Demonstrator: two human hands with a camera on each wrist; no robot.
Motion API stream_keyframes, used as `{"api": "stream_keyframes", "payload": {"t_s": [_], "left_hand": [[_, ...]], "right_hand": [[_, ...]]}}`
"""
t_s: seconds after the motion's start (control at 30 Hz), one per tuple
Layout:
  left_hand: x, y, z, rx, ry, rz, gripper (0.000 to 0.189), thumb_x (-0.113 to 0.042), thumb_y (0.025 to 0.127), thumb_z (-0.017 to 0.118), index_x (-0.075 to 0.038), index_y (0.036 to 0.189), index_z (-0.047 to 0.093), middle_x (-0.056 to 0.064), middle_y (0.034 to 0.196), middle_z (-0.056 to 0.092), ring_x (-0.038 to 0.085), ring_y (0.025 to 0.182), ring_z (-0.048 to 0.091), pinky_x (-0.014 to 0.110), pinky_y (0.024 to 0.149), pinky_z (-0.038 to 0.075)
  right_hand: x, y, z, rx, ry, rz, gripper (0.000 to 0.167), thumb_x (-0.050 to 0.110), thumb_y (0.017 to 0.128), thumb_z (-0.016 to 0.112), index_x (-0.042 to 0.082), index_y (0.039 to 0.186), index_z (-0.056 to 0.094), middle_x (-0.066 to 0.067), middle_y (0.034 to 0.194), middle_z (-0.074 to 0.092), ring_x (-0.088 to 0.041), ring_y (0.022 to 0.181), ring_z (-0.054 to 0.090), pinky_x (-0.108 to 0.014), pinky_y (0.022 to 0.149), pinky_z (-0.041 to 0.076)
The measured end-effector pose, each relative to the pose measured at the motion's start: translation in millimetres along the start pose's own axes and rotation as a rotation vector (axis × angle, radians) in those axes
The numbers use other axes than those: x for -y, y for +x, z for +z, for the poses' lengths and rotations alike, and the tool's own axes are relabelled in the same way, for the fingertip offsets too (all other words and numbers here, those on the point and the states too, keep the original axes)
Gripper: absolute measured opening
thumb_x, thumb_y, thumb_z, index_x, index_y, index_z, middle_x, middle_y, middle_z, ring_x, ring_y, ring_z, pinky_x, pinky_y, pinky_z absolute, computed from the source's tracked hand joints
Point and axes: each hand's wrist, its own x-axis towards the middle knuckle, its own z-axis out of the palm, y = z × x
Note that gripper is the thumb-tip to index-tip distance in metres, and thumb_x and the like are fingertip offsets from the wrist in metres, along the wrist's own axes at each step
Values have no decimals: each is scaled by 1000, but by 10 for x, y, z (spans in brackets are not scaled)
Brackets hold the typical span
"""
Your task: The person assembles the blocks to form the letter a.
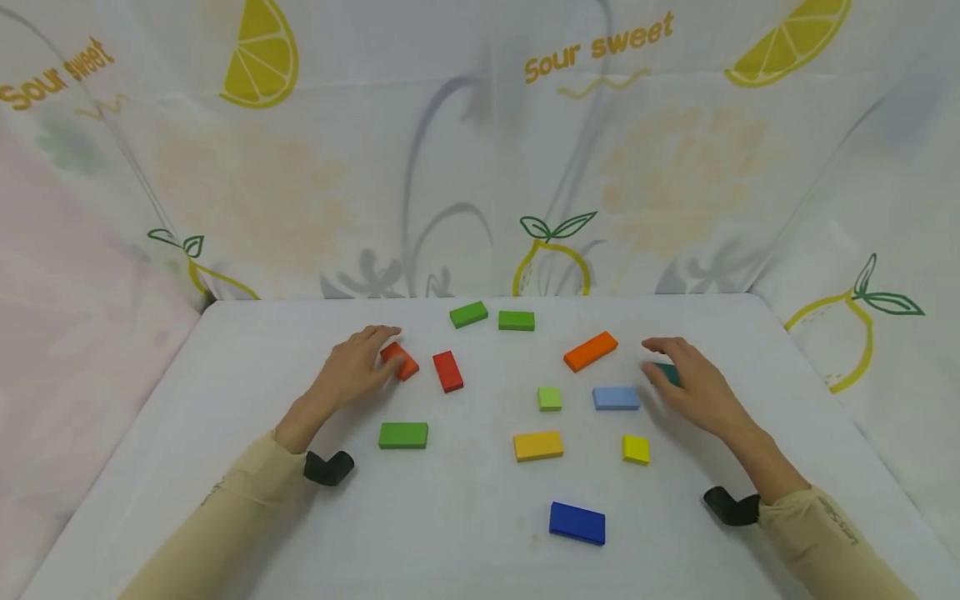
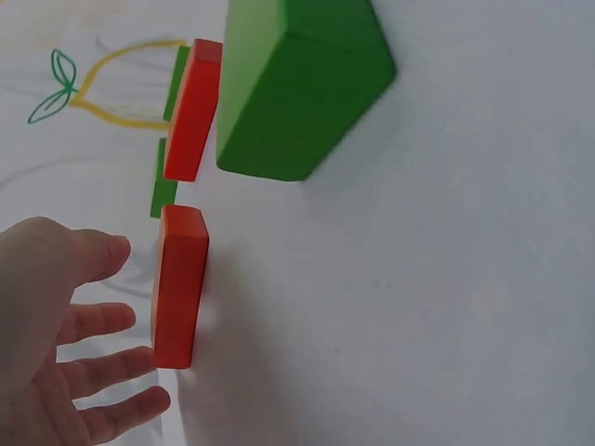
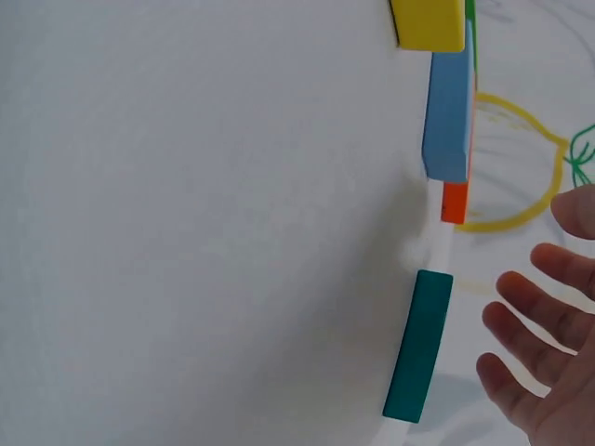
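Observation:
My left hand hovers at the left with thumb and fingers spread around an orange-red block. In the left wrist view the fingers are relaxed and a gap shows between the thumb and this block. To its right lies a red block. On the other side my right hand is held over a teal block, partly hidden under it in the head view. The right wrist view shows the teal block lying on the table, apart from the loosely spread fingers.
Between the hands lie a light blue block, an orange block, a lime block and a yellow-orange block. Nearer are a yellow block, a dark blue block and a green block. Two green blocks lie by the back edge.

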Motion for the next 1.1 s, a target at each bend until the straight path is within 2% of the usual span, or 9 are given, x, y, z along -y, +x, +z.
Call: {"api": "stream_keyframes", "payload": {"t_s": [0.2, 0.33, 0.47, 0.6, 0.83, 1.1], "left_hand": [[-75, 217, 29, 52, -66, -14, 48, -32, 94, 54, -6, 134, 50, 18, 132, 53, 35, 110, 55, 54, 88, 46], [-160, 342, 31, 92, -91, -15, 49, -34, 94, 53, -7, 135, 49, 17, 134, 52, 34, 115, 53, 55, 92, 44], [-228, 476, 53, 113, -127, 4, 50, -33, 95, 52, -5, 135, 48, 18, 134, 51, 34, 120, 51, 54, 97, 42], [-272, 603, 86, 126, -160, 31, 49, -30, 95, 52, -1, 135, 48, 20, 131, 53, 35, 119, 52, 51, 101, 41], [-322, 722, 120, 145, -182, 59, 48, -26, 95, 52, 1, 135, 47, 21, 126, 56, 34, 112, 54, 49, 98, 42], [-365, 855, 167, 149, -159, 70, 48, -25, 93, 56, 0, 134, 48, 20, 126, 57, 33, 116, 53, 48, 99, 42]], "right_hand": [[61, 58, 72, -4, 44, -3, 39, 24, 97, 52, 4, 130, 47, -16, 126, 53, -34, 115, 49, -54, 96, 40], [121, 105, 127, 5, 68, 0, 39, 23, 96, 54, 4, 130, 47, -15, 126, 53, -33, 115, 49, -53, 98, 41], [179, 142, 162, 6, 92, -11, 39, 21, 95, 56, 4, 129, 47, -15, 125, 54, -32, 115, 50, -51, 98, 41], [219, 148, 203, 9, 123, -16, 39, 19, 94, 57, 4, 129, 47, -15, 124, 55, -30, 115, 50, -51, 98, 42], [289, 120, 258, 35, 164, 25, 40, 19, 94, 58, 6, 130, 46, -14, 127, 55, -30, 117, 50, -51, 100, 42], [341, 153, 283, 25, 160, -4, 40, 19, 94, 59, 4, 129, 47, -14, 126, 56, -29, 115, 51, -50, 99, 43]]}}
